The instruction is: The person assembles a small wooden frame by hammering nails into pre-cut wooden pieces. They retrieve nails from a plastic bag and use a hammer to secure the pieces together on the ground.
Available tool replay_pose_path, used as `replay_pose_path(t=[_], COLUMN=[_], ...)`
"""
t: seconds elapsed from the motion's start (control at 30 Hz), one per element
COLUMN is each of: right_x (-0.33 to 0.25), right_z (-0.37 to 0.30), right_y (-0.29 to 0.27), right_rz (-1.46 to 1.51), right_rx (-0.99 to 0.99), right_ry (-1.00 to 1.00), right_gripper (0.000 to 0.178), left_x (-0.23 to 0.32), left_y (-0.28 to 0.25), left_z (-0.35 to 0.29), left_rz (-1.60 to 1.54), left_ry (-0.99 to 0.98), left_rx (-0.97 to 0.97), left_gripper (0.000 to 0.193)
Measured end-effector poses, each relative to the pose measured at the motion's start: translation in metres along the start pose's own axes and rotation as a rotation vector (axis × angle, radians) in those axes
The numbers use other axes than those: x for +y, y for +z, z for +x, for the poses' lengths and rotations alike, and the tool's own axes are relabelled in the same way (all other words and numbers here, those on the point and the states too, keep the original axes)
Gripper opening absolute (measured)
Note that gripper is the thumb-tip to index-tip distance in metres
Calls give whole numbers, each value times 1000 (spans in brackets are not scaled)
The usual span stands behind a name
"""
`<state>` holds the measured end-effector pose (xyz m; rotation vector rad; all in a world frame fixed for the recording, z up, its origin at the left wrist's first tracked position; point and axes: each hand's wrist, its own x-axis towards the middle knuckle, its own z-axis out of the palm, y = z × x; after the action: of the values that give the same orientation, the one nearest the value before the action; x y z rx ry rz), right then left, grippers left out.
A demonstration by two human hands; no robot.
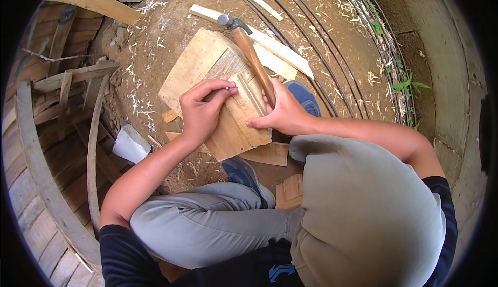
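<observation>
My left hand is closed in a pinch, with thumb and forefinger on a small nail over the upper left edge of a pale wooden piece. My right hand is wrapped round the lower handle of a hammer, its thumb resting on the right side of the same wooden piece. The hammer's dark metal head points away from me, at the far end of the brown handle. Beneath the wooden piece and beyond it sits a large wooden block. Much of the nail is hidden by my fingertips.
Long pale wood strips lie right of the block, beside dark rods running along the dirt floor. A slatted wooden frame stands at the left, near a whitish stone-like lump. My blue shoes flank the work; shavings are scattered around.
</observation>
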<state>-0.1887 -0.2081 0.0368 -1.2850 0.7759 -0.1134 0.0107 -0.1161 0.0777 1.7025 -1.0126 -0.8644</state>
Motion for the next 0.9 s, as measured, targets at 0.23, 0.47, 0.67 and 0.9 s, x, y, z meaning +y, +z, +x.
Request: replay_pose_path(t=[0.23, 0.47, 0.67, 0.9], right_x=[-3, -3, -7, -2], right_z=[0, 0, 0, 1], right_y=[0, 1, -2, 0], right_rz=[35, 51, -15, -14], right_rx=[-18, -12, -35, 0], right_ry=[27, -1, -12, -6], right_gripper=[87, 87, 89, 90], left_x=[-3, -1, -6, -6], left_y=[-4, -1, -3, -3], left_z=[-1, 0, 0, 1], left_rz=[68, 76, 112, 129], left_ry=[86, 128, 168, 176], left_rx=[-30, -18, -25, -36], left_gripper=[12, 11, 10, 10])
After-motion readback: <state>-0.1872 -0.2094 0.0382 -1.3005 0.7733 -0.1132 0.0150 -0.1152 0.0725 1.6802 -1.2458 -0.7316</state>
